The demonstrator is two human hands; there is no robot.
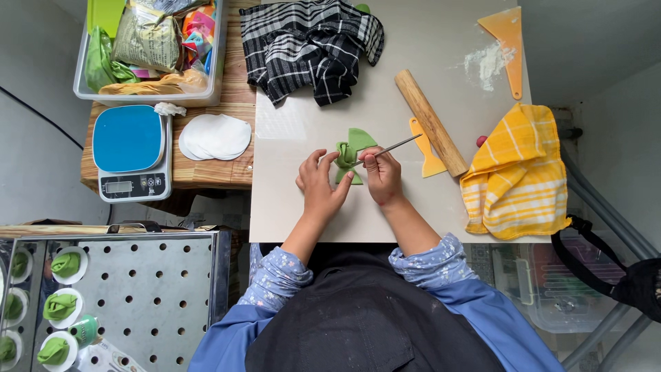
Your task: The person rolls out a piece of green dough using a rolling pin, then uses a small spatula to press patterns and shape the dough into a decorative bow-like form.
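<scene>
Starting left: blue scale (131, 151), white paper rounds (215, 136). Left hand (320, 182), fingers pinching green dough (350, 153) mid-surface (289, 207). Right hand (381, 173), fingers closed on thin metal tool (396, 146), tip at dough. Orange scraper (428, 155), rolling pin (430, 122) just beside. Yellow cloth (516, 172) far right.

A pale tabletop (303, 213) carries a folded green dough piece (351, 153) near its middle, a black-and-white checked cloth (310, 45) at the far edge, a wooden rolling pin (431, 122) lying aslant, a small orange scraper (428, 153) just beside it, a larger orange scraper (508, 41) next to a dusting of flour (485, 63), and a yellow striped towel (516, 172) hanging over the right edge
</scene>
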